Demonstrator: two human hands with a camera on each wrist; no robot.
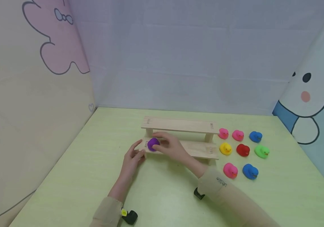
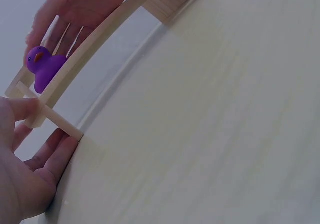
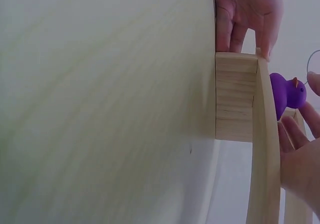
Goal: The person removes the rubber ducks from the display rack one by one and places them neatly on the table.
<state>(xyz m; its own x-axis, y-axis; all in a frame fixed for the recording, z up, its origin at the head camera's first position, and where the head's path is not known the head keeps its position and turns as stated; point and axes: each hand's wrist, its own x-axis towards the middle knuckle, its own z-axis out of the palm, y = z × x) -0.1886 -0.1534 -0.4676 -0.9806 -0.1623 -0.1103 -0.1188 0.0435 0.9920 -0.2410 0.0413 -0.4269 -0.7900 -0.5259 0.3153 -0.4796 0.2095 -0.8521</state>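
Note:
A purple rubber duck [image 1: 152,144] sits upright near the left end of the lower board of a two-tier wooden rack [image 1: 179,124]. My right hand [image 1: 174,148] reaches over that board and pinches the duck, with the thumb at its near side. In the right wrist view, fingertips meet the head of the duck [image 3: 282,94]. My left hand [image 1: 131,160] holds the rack's left end. In the left wrist view, its thumb lies at the end of the board and the other fingers of this hand [image 2: 30,169] reach the foot of the support.
Right of the rack, loose rubber ducks lie on the pale table [image 1: 93,167]: pink [image 1: 230,170], blue [image 1: 250,171], yellow [image 1: 225,148], red [image 1: 243,150] and green [image 1: 262,151], with more behind. Cloth walls [image 1: 179,63] with cartoon figures enclose the table.

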